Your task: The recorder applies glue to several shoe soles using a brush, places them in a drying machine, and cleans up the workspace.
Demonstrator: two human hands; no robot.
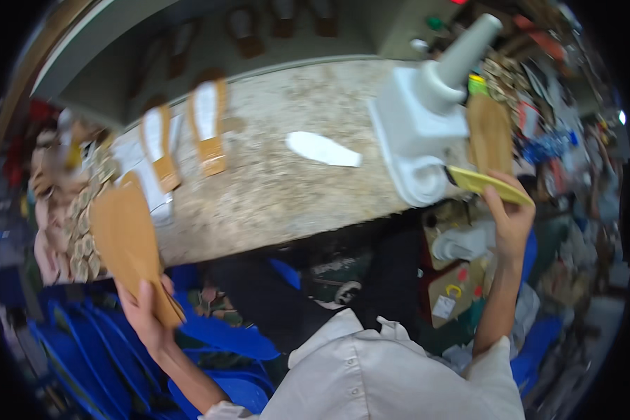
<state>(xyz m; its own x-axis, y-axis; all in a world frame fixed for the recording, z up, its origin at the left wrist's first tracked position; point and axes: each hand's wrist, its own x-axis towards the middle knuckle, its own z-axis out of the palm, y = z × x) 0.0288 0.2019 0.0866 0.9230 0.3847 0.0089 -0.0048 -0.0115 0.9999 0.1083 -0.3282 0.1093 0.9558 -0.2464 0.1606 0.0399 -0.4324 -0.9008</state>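
Observation:
My left hand is closed round the lower end of a tan shoe sole, held upright at the left end of the bench. Two or more layers seem stacked there, but blur hides how many. In my right hand is a flat yellow tool with a dark tip, perhaps a brush. That tip points left, close to the round opening at the base of a white plastic container with a tall grey cone. A white sole-shaped insert lies flat on the bench, apart from both hands.
Two tan soles with white inserts, one beside another, lie on the worn bench. More soles line a shelf behind. Stacked pale pieces crowd the left; a wooden sole shape and clutter fill the right.

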